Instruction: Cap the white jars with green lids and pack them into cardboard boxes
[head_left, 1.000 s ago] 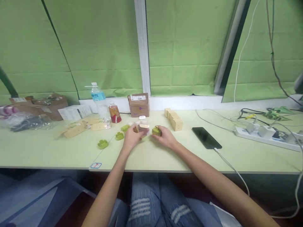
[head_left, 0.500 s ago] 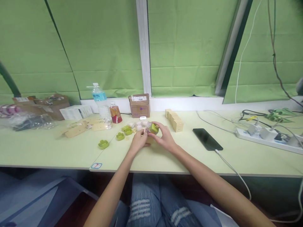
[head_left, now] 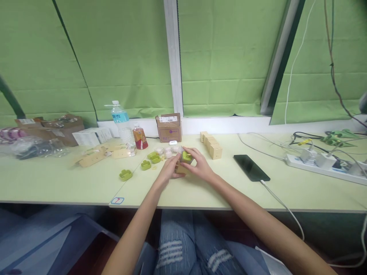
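Forearms reach out over the pale green surface point(head_left: 200, 193) and meet near its middle. Left hand point(head_left: 168, 171) — grip closed round a small tan wooden block point(head_left: 180, 169) that rests on the surface. Right hand point(head_left: 200, 166) — grip pinching a small green plastic piece point(head_left: 186, 156) on top of the block, touching it. Judged step: seating piece on block. Next move calls for a steadied block and straight downward pressure. Farther left lie loose green clover-shaped pieces point(head_left: 125, 175); beyond, a row of tan wooden cubes point(head_left: 211, 145).
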### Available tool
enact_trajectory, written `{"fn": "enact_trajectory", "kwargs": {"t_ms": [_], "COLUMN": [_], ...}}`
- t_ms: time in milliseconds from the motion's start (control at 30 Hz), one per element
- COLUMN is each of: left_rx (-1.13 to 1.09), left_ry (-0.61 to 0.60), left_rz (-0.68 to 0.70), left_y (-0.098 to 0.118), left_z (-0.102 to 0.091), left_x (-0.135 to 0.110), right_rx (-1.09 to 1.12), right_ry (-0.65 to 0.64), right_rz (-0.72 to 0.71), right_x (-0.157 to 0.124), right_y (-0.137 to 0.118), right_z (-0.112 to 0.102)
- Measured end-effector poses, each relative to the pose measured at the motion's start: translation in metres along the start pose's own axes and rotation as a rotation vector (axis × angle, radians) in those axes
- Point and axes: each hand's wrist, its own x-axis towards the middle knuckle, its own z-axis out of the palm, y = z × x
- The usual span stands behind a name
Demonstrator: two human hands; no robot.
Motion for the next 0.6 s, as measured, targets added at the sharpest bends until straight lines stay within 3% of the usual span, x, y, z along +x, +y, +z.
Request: {"fn": "enact_trajectory", "kwargs": {"t_ms": [333,500,600], "left_rx": [0.032,0.06,0.061], "left_ry": [0.0,0.065,0.055], "left_rz": [0.034,0.02,0.031], "left_y": [0.001,0.002,0.004], "left_z": [0.002,0.005,0.005], "left_x": [-0.004,-0.005,-0.006], "right_rx": [0.015,0.124,0.175], "right_ry": [0.025,0.324,0.294], "right_rz": [-0.032,0.129,0.262], "right_x": [0.0,0.003,0.004], "right_y": [-0.002,-0.004,0.006], "right_z": [0.0,-0.002,-0.003]}}
